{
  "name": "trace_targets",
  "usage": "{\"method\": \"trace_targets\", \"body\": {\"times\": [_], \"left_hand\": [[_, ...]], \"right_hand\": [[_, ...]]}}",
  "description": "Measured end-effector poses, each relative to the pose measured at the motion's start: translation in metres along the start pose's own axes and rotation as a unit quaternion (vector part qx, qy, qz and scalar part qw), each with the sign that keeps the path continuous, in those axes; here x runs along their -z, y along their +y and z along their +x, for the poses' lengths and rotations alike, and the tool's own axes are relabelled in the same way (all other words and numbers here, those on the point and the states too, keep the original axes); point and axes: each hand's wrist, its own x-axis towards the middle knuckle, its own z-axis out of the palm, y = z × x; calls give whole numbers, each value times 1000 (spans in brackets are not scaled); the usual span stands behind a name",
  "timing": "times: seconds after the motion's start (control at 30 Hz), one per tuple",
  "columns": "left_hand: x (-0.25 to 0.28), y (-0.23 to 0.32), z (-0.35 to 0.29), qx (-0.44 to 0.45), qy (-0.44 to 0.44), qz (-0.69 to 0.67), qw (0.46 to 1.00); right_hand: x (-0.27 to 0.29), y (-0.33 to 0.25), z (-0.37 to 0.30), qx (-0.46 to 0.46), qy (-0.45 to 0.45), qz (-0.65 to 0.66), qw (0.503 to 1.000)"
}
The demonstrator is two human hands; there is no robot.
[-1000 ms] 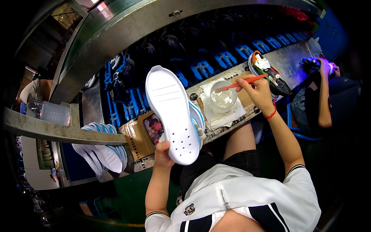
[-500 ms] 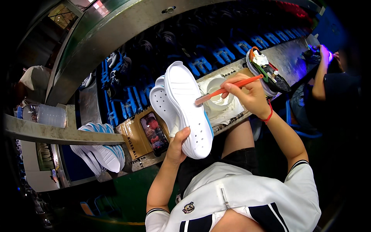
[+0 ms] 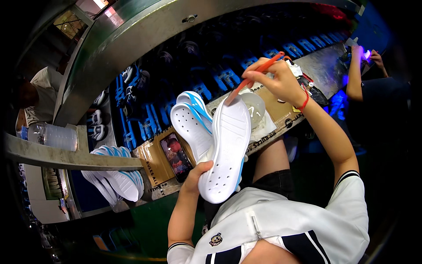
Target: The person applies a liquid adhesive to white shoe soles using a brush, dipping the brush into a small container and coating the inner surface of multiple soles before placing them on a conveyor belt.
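My left hand [image 3: 196, 178] is closed around the side of a white shoe sole [image 3: 228, 149], fingers hidden beneath it. The sole's inner face is turned up, with small holes near its lower end. In my right hand [image 3: 281, 81] is an orange-handled brush [image 3: 238, 90], its tip at the sole's upper rim. Just left of the held sole is another white sole with blue trim [image 3: 184, 121]; whether my left hand also grips it I cannot tell. A pale bowl [image 3: 256, 108] sits behind the sole, below my right hand.
Cardboard on the bench carries a phone [image 3: 176, 157] showing a picture. Several white-and-blue soles [image 3: 118, 174] are stacked at left, by a metal bar [image 3: 101, 163] and a plastic bottle [image 3: 57, 135]. Blue racks line the far side. A shoe [image 3: 310, 86] and a co-worker's hands [image 3: 367, 55] are at right.
The held sole has come lower and tilted the other way, showing more of the sole beside it. My right hand has moved up and left, bringing the brush from the sole's side to its upper end.
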Motion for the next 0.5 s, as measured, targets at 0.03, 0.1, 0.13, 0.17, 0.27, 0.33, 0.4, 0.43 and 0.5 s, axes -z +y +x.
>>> {"method": "trace_targets", "body": {"times": [0.03, 0.1, 0.13, 0.17, 0.27, 0.33, 0.4, 0.43, 0.5], "left_hand": [[-10, 4, -2, 16, 2, -44, 999], [-13, 10, -4, 36, -6, -118, 992], [-14, 12, -3, 38, -20, -135, 990], [-14, 13, -2, 39, -33, -154, 987], [9, 8, 3, 0, -58, -184, 981], [1, 7, 7, -47, -9, -155, 987], [-1, 3, 5, -31, 36, -185, 982], [-9, 5, 4, -2, -29, -210, 977], [-9, 4, 5, -1, -57, -219, 974]], "right_hand": [[0, 0, 6, 29, -38, -7, 999], [-9, -10, 14, 56, -108, 57, 991], [-17, -18, 14, 81, -138, 79, 984], [-27, -26, 13, 105, -169, 101, 975], [-60, -49, -14, 134, -203, 136, 960], [-61, -54, -27, 88, -178, 162, 967], [-43, -41, -28, -45, -95, 188, 977], [-31, -29, -24, -133, -57, 198, 969], [-10, 3, -20, -116, 45, 129, 984]]}}
